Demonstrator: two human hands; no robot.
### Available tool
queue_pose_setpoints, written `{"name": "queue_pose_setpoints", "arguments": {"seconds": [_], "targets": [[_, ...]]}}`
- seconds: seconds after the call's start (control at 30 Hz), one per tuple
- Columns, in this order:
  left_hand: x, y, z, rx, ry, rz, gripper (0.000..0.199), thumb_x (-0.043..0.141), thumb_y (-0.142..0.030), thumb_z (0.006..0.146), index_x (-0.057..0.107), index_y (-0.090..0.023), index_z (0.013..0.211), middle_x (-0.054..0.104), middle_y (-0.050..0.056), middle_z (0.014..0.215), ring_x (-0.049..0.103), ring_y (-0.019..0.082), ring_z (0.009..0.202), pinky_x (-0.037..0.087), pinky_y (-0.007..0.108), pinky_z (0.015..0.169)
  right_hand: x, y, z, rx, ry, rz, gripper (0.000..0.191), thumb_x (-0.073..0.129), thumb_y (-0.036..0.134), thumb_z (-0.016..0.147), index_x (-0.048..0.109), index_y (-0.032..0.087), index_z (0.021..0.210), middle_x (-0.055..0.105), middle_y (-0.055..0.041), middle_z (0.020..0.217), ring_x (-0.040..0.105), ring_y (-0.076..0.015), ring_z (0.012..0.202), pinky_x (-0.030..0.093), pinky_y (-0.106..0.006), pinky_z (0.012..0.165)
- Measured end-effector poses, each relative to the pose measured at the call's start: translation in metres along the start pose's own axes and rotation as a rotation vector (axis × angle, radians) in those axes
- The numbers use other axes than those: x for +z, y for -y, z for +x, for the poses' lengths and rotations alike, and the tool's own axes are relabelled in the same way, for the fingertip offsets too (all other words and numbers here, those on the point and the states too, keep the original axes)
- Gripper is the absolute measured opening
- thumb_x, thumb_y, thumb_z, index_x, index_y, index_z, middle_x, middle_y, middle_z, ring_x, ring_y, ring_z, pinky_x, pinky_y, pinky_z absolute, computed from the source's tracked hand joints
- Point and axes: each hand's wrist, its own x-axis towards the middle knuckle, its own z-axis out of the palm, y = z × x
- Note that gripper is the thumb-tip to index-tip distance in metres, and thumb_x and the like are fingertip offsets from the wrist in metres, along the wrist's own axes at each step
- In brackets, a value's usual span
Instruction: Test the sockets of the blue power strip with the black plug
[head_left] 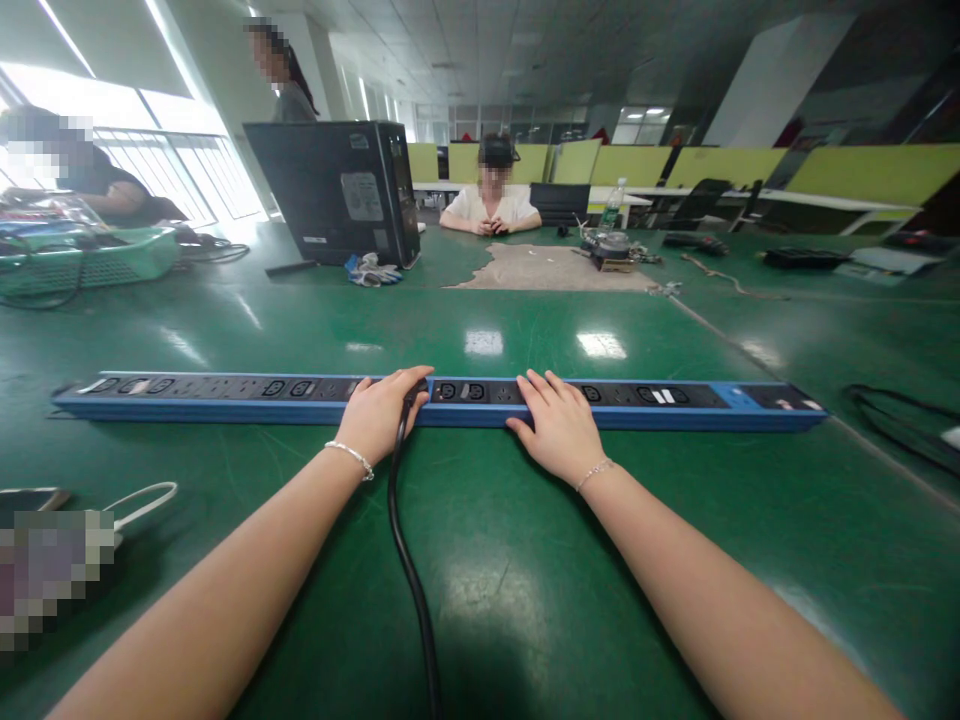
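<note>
A long blue power strip [495,412] with black sockets lies crosswise on the green table. My left hand [379,410] is closed around the plug [416,388] of a black power cord [409,560], at a socket left of the strip's middle. Whether the plug is fully seated I cannot tell, as my fingers cover part of it. From there the cord runs down toward the near edge of the picture. My right hand [559,420] rests on the strip right of the middle, fingers stretched over the sockets and holding nothing.
Beyond the strip stand a black computer case [337,190], gloves [371,270] and a bottle [613,203]. A green basket [112,260] is at left, a black cable [892,400] at right. One person sits opposite [491,205]; two others are at the left.
</note>
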Motion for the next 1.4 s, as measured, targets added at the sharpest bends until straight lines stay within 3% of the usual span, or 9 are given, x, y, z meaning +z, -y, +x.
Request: {"name": "queue_pose_setpoints", "arguments": {"seconds": [0.43,0.63,1.03,1.4], "targets": [[0.010,0.009,0.020,0.001,-0.014,-0.049,0.038,0.043,-0.032,0.089,0.049,-0.027,0.126,0.063,0.005,0.120,0.059,0.023,0.108,0.037,0.045,0.098,0.010,-0.003,0.014,0.011,-0.037,-0.007,0.059,0.048,0.045,0.086,0.045,0.010,0.133,0.045,-0.0125,0.139,0.037,-0.0298,0.128,0.027,-0.044,0.104],[0.012,0.008,0.016,0.006,-0.044,-0.050,0.037,0.039,-0.033,0.091,0.049,-0.027,0.126,0.062,0.005,0.121,0.058,0.025,0.109,0.030,0.051,0.102,0.011,-0.005,0.014,-0.005,-0.027,0.006,0.058,0.049,0.041,0.085,0.043,0.010,0.134,0.044,-0.0135,0.139,0.035,-0.0281,0.129,0.025,-0.043,0.105],[0.014,0.006,0.018,-0.022,-0.075,-0.014,0.035,0.041,-0.032,0.090,0.052,-0.025,0.123,0.064,0.005,0.117,0.059,0.023,0.106,0.032,0.046,0.099,0.008,-0.006,0.012,-0.010,-0.024,0.030,0.056,0.048,0.039,0.085,0.045,0.010,0.133,0.044,-0.0122,0.140,0.035,-0.0276,0.130,0.027,-0.042,0.105],[0.022,0.014,0.016,0.017,-0.131,-0.059,0.033,0.042,-0.032,0.091,0.053,-0.023,0.120,0.069,0.005,0.101,0.063,0.021,0.093,0.033,0.045,0.099,0.008,-0.013,0.009,-0.009,-0.055,0.087,0.051,0.048,0.037,0.085,0.048,0.016,0.131,0.047,-0.0069,0.138,0.038,-0.0236,0.129,0.027,-0.042,0.106]]}}
